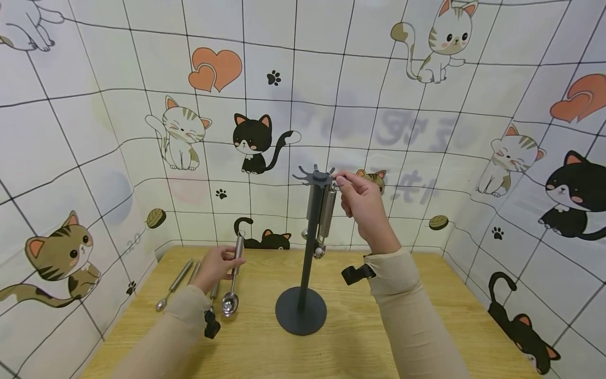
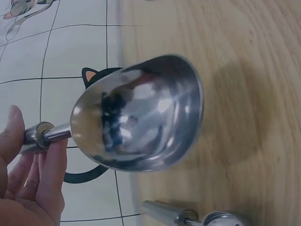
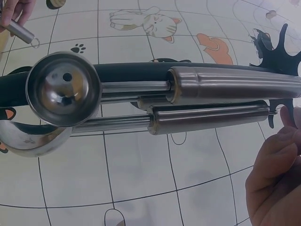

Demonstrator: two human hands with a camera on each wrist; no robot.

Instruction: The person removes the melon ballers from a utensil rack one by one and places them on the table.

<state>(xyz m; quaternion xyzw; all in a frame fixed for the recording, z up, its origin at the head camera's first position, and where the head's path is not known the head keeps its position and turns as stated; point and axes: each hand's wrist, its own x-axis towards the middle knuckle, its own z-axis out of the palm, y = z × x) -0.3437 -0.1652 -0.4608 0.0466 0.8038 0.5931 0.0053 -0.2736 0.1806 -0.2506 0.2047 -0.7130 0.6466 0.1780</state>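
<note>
My left hand [image 1: 219,267] grips a metal scoop [image 2: 141,115] by its steel handle and holds it bowl-down over the table's left side. In the head view, my right hand [image 1: 364,202] is raised at the top of a dark grey hanging rack [image 1: 306,263]. Its thumb and forefinger pinch the ring end of a steel-handled spoon [image 3: 207,118], right beside a hook. Close by, another steel spoon [image 3: 63,89] with a round bowl hangs along the pole. The fingertips at the hook are partly cut off in the right wrist view.
Several steel utensils lie on the wooden table [image 1: 379,337] left of the rack, among them a small spoon [image 1: 175,284]; my left hand partly hides the others. The rack's round base [image 1: 301,321] stands mid-table. A cat-patterned tiled covering [image 1: 322,79] surrounds the table behind and at the sides.
</note>
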